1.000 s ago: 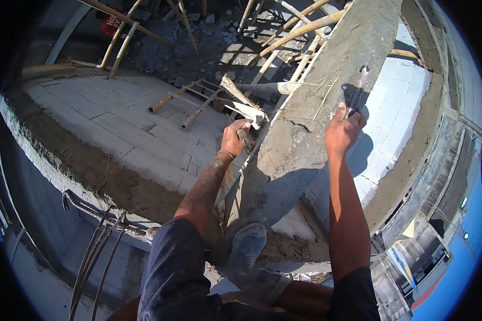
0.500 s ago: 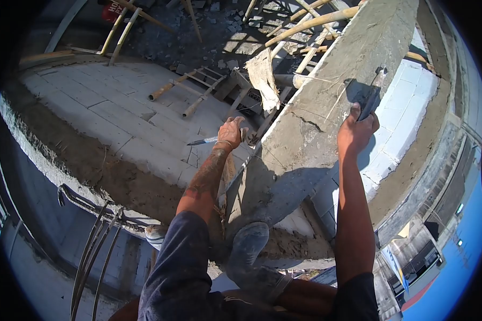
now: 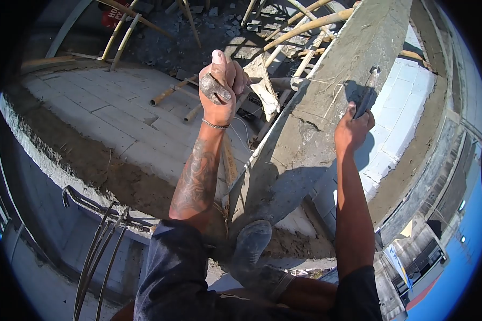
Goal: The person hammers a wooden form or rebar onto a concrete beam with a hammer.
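Observation:
My left hand [image 3: 222, 85] is raised over the gap left of the concrete beam [image 3: 326, 107], its fist wrapped around a hammer. The hammer's worn grey metal head [image 3: 215, 89] shows by the base of my thumb; most of its handle is hidden. My right hand [image 3: 353, 128] grips a dark chisel [image 3: 365, 100] over the beam's right side. The chisel slants away from me, its far end at a small dark spot in the rough grey surface. A dark shadow falls beside it.
A shoe [image 3: 253, 241] rests at the beam's near end. Pale block walls [image 3: 118, 107] flank the beam. Bent rebar [image 3: 93, 251] sticks out at lower left. Bamboo poles [image 3: 305, 24], a torn whitish board [image 3: 262, 88] and rubble lie beyond, below the beam.
My left hand has lifted up and away from me with the hammer, turning so its metal head faces the camera. My right hand stays nearly in place with the chisel.

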The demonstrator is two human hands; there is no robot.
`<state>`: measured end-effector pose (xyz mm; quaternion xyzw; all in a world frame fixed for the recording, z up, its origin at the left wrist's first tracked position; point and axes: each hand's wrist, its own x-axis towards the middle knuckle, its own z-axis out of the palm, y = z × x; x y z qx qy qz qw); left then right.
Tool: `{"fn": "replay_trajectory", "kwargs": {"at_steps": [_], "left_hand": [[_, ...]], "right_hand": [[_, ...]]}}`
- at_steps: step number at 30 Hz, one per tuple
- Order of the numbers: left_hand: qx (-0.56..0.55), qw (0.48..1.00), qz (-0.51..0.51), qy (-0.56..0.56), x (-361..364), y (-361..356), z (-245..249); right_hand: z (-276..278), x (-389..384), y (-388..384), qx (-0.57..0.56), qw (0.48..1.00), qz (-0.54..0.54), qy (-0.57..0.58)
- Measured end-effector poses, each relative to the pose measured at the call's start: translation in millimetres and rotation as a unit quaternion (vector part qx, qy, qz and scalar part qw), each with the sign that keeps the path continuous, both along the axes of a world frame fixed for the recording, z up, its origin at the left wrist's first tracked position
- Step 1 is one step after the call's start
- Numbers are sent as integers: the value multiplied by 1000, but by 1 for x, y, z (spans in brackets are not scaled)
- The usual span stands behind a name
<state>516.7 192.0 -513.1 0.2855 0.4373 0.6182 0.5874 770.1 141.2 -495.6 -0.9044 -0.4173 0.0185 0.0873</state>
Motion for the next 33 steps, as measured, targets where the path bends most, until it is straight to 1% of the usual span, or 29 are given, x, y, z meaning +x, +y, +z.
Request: {"fn": "replay_trajectory", "kwargs": {"at_steps": [1,3,4,5,6,7,8,10,11,12,13,14,15,16,17,19,20,21,22,23,24,26,27,28,30,31,33], "left_hand": [[29,997,6,-75,5,5,5],[-4,995,10,-100,12,9,16],[-15,993,6,-113,15,7,21],[-34,989,27,-140,20,3,24],[-33,989,23,-143,25,-1,26],[-50,987,38,-146,27,-7,29],[-64,986,53,-147,29,-12,32],[-66,984,63,-156,30,-22,36],[-72,987,58,-129,30,-27,39],[-77,991,53,-100,29,-33,42],[-49,998,19,-32,25,-39,40],[-73,996,-28,39,21,-45,47],[-43,989,-62,126,21,-48,48],[-10,973,-92,211,22,-50,46],[75,943,-103,306,24,-47,46],[79,895,-185,399,40,-47,5],[27,879,-229,417,51,-49,-6],[8,858,-274,434,63,-49,-23],[-7,826,-353,439,71,-48,-31],[-3,812,-383,440,80,-51,-46],[0,798,-413,439,87,-53,-55],[7,790,-470,394,97,-53,-70],[51,835,-426,345,99,-55,-75],[61,849,-414,321,101,-55,-82],[42,854,-383,350,103,-55,-83],[46,853,-382,352,104,-50,-85],[74,834,-428,340,106,-47,-90]], "right_hand": [[-1,0,-2,3,1000,1,1],[-1,0,-2,22,999,39,-12],[0,0,-2,24,999,39,-14],[2,-4,-2,17,999,29,-9],[4,-4,-1,12,1000,19,-4],[-3,2,-4,26,999,40,-23],[-7,4,-4,28,999,38,-24],[-13,7,-5,61,994,50,-74],[-15,10,-7,62,994,50,-76],[-17,12,-8,77,988,77,-106],[-19,12,-8,94,981,103,-136],[-18,10,-8,98,981,102,-136],[-17,8,-8,89,987,81,-108],[-13,7,-6,82,992,60,-80],[-7,2,-5,89,991,61,-81],[7,-9,-5,57,996,52,-54],[6,-7,-5,65,995,53,-54],[-1,-2,-7,71,993,65,-70],[-5,1,-7,76,990,75,-87],[-6,-1,-5,67,993,44,-91],[-3,-5,-5,72,992,40,-94],[3,-7,-3,70,996,35,-49],[3,-4,-1,39,999,9,-3],[2,-2,-3,41,999,2,-6],[1,-7,-5,92,994,46,-37],[3,-8,-4,79,996,24,-25],[3,-8,-4,68,997,26,-31]]}}
